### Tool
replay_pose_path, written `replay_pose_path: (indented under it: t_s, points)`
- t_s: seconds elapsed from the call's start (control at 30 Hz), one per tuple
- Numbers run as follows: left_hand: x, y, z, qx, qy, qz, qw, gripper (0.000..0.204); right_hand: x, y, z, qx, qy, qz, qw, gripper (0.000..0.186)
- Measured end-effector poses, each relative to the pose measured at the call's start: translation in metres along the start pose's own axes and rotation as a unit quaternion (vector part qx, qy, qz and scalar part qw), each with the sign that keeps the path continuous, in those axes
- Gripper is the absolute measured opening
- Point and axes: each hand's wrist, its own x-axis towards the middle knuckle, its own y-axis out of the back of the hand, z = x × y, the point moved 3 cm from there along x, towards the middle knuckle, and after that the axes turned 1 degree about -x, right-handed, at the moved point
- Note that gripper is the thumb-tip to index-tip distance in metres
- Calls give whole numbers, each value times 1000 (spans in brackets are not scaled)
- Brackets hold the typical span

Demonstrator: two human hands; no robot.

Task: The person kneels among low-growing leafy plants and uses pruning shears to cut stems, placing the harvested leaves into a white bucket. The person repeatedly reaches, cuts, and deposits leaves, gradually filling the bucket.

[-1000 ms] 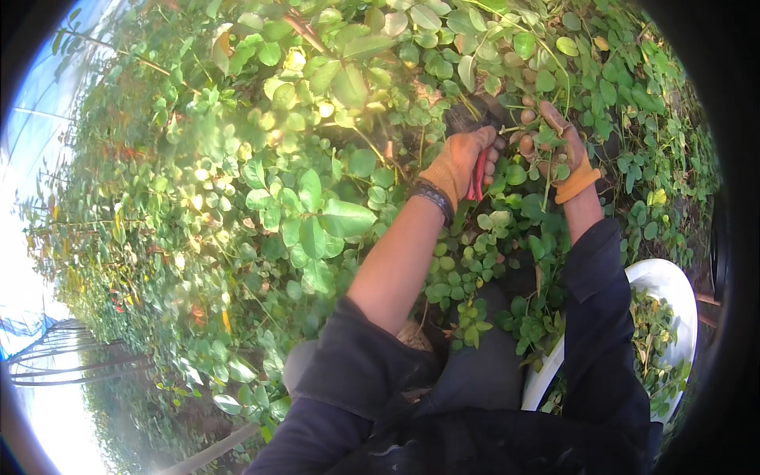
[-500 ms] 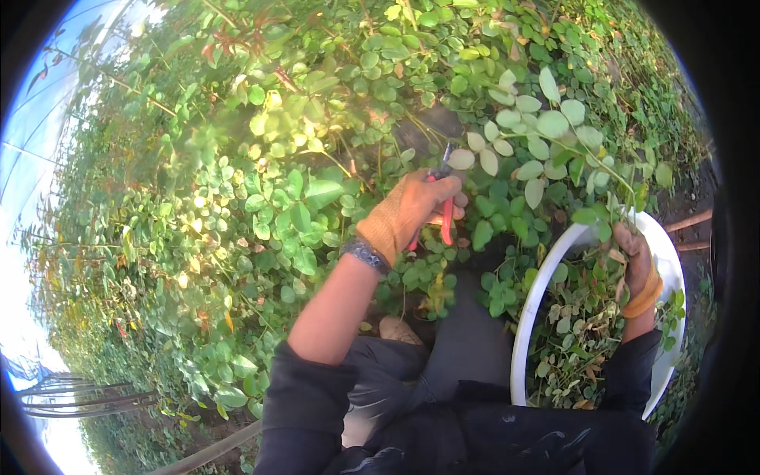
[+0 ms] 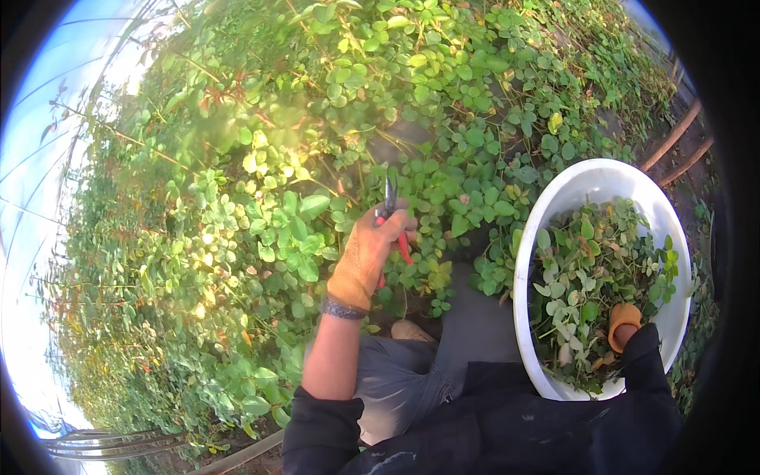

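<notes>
My left hand (image 3: 372, 241), in an orange-tan glove, is wrapped round red-handled pruning shears (image 3: 390, 196), their blades pointing up and away among the rose leaves. My right hand (image 3: 625, 323) reaches down into a white tub (image 3: 523, 269) on my right. Only its glove cuff and wrist show; the fingers are buried under the cut leafy stems (image 3: 578, 293) heaped inside. Whether those fingers hold anything is hidden.
Dense leafy rose bushes (image 3: 301, 229) fill the ground ahead and to the left. Brown pipes (image 3: 673, 134) lie beyond the tub at the right. Dark hoses (image 3: 111, 445) run at the lower left, and my knee (image 3: 479, 317) is beside the tub.
My right hand has lowered from the tub's far rim into the heap, and the leafy stem it held has gone down there. My left hand has shifted left with the shears.
</notes>
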Motion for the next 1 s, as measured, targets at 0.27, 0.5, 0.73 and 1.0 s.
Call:
replay_pose_path:
  t_s: [0.27, 0.5, 0.73, 1.0]
  points:
    - [7, 13, 1, -15, -25, 9, 1000, 70, -68, 89, 22, 60, 0, 123, 991, 26]
    - [-2, 20, 11, -94, -43, 18, 995, 71, -148, 214, -17, 102, 112, 316, 937, 26]
    - [0, 25, 4, -105, -35, 46, 993, 68, -75, 337, -190, 160, 199, 165, 953, 25]
    - [6, 44, 0, -116, -46, 128, 984, 60, -11, 360, -248, 70, 286, 275, 916, 57]
